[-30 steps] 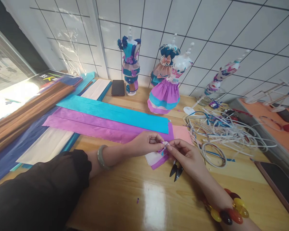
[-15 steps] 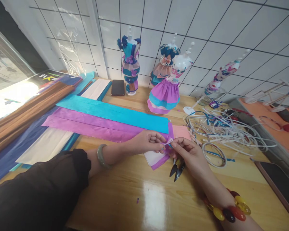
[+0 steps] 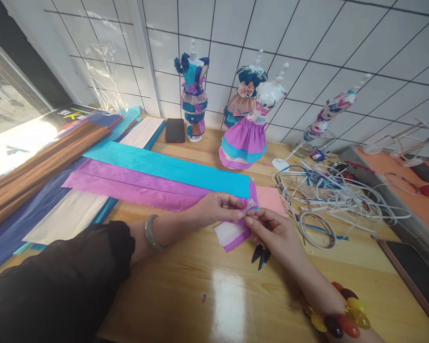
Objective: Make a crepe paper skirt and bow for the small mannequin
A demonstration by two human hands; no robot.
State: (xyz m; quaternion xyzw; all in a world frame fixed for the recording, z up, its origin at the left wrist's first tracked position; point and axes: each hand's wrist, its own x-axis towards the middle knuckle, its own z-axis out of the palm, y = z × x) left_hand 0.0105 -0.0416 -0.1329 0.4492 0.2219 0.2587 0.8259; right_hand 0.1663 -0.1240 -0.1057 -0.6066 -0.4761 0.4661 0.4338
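My left hand and my right hand meet over the wooden table, fingertips pinched together on a small pleated paper piece in white, pink and blue. My right hand also holds small black scissors, whose tips poke out below the palm. Under the hands lie small white and purple paper squares. Long strips of blue crepe paper and purple crepe paper stretch to the left, and a pink sheet lies behind the hands.
Several small dress-form mannequins in paper dresses stand along the tiled wall, with a phone beside them. A tangle of white strips and wire lies at the right. Brown and blue paper rolls fill the left side.
Both hands shifted slightly left and up with the pleated piece still pinched. The right hand's fingers regripped it, and less of the scissors now shows beneath the palm.
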